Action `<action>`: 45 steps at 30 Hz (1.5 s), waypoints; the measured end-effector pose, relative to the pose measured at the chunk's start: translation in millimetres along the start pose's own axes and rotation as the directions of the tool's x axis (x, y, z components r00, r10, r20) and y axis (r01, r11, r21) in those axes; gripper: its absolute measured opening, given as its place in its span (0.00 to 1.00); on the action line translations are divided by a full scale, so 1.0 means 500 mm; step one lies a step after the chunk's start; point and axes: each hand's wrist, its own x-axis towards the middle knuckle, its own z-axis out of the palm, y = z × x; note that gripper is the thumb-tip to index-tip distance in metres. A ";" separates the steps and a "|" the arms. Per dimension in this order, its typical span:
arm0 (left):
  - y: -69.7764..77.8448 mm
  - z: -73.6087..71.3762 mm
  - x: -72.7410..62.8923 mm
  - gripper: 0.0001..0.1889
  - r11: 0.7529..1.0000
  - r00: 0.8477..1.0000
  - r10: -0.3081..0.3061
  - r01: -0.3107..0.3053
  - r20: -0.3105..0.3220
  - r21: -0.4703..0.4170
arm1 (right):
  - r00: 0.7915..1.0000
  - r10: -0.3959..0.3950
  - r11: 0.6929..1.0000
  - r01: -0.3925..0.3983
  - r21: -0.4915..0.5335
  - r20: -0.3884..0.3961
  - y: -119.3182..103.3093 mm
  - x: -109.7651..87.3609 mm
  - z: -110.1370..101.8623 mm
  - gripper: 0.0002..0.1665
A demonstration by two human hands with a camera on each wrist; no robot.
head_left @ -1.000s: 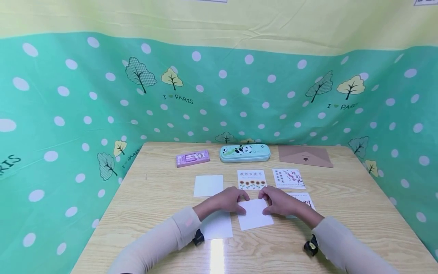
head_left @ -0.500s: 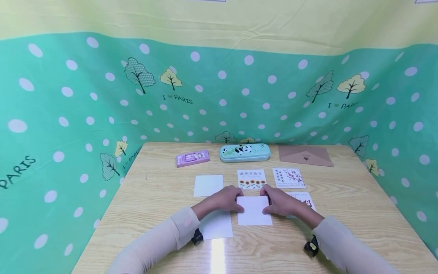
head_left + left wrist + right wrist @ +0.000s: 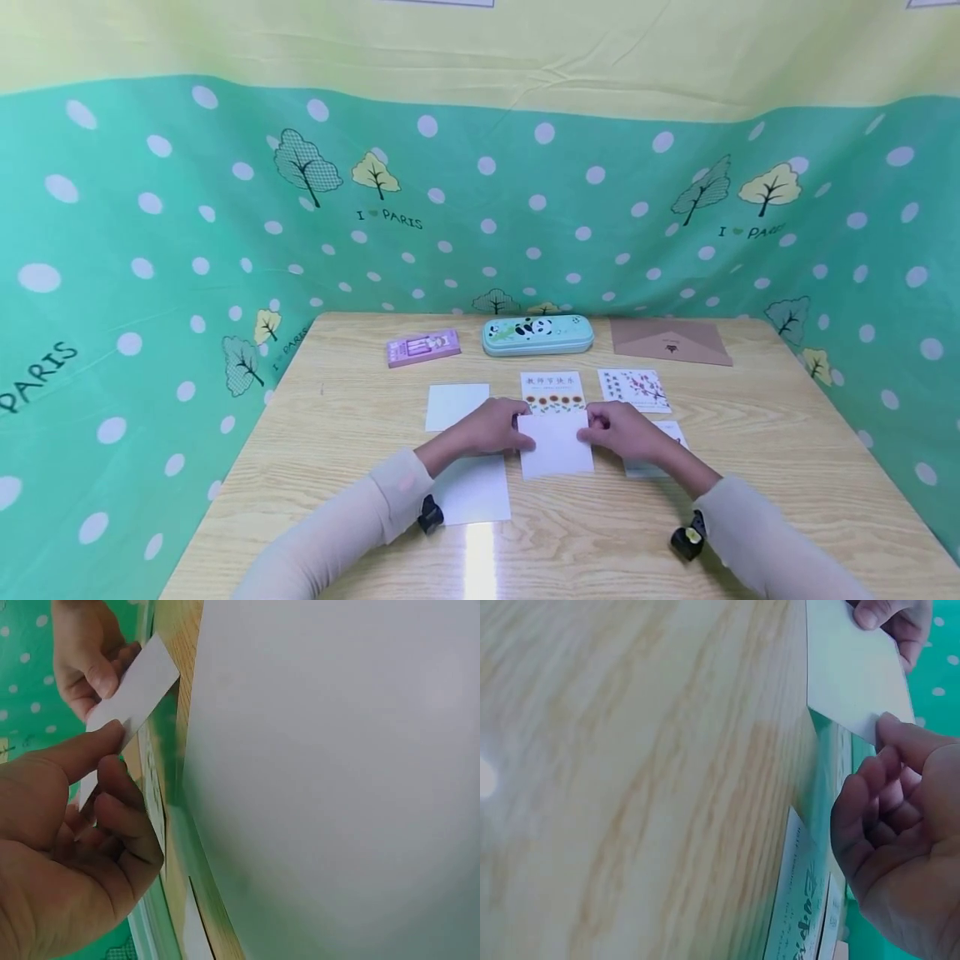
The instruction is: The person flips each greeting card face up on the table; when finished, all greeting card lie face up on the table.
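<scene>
A blank white card [image 3: 556,450] is held between both hands, tilted up off the table in the wrist views. My left hand [image 3: 491,427] pinches its left edge, thumb on the near face and fingers curled behind. At the right edge my right hand [image 3: 626,429] pinches it the same way. Just beyond the held card lies a card with a row of sunflowers [image 3: 552,392], its lower edge partly covered. Under my left forearm is a blank white sheet [image 3: 474,493]. A printed card [image 3: 645,465] lies partly hidden beneath my right hand and wrist.
Another blank white card [image 3: 453,403] lies left of the sunflower card, and a blossom card [image 3: 634,391] lies to its right. Along the back are a purple box [image 3: 423,347], a turquoise panda tin [image 3: 537,335] and a brown envelope [image 3: 670,342]. A patterned curtain [image 3: 450,208] hangs behind.
The white card, skewed at first, has been straightened and raised off the table, shifting slightly away from me. Both hands have moved with it and keep hold of its side edges.
</scene>
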 end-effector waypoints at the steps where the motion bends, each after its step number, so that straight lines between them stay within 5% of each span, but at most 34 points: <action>1: 0.000 -0.001 0.000 0.11 1.000 1.000 0.002 -0.002 -0.005 -0.004 | 1.000 0.002 1.000 -0.002 0.031 0.005 0.000 -0.001 -0.001 0.15; 5: 0.002 -0.006 0.000 0.10 0.999 0.999 0.016 -0.017 -0.041 -0.034 | 1.000 0.018 0.988 -0.020 0.153 0.014 -0.002 -0.004 -0.008 0.14; 10: 0.005 -0.012 0.003 0.11 0.992 0.997 0.010 -0.020 -0.078 -0.128 | 0.996 0.056 0.967 -0.038 0.252 -0.067 -0.006 -0.009 -0.023 0.14; 18: 0.009 -0.020 0.007 0.11 0.960 0.994 -0.014 -0.017 -0.106 -0.279 | 0.994 0.067 0.927 -0.032 0.373 -0.081 -0.002 -0.019 -0.047 0.26; 27: 0.015 -0.018 0.004 0.12 0.960 0.997 0.027 -0.047 -0.078 -0.275 | 0.996 0.027 0.998 -0.023 0.053 -0.081 0.012 -0.017 -0.039 0.07; 31: 0.016 -0.015 -0.001 0.11 0.977 0.997 0.059 -0.069 -0.056 -0.202 | 0.999 -0.039 0.999 0.039 -0.010 -0.033 0.010 -0.018 -0.038 0.17; 36: 0.018 -0.008 -0.007 0.22 0.990 0.997 0.073 -0.071 0.013 -0.125 | 0.997 -0.059 0.995 0.062 -0.074 0.040 0.009 -0.016 -0.037 0.30; 45: 0.017 0.012 0.004 0.32 0.999 0.995 0.046 -0.046 0.092 0.001 | 0.984 -0.096 0.986 0.115 -0.121 0.147 0.011 -0.022 -0.028 0.37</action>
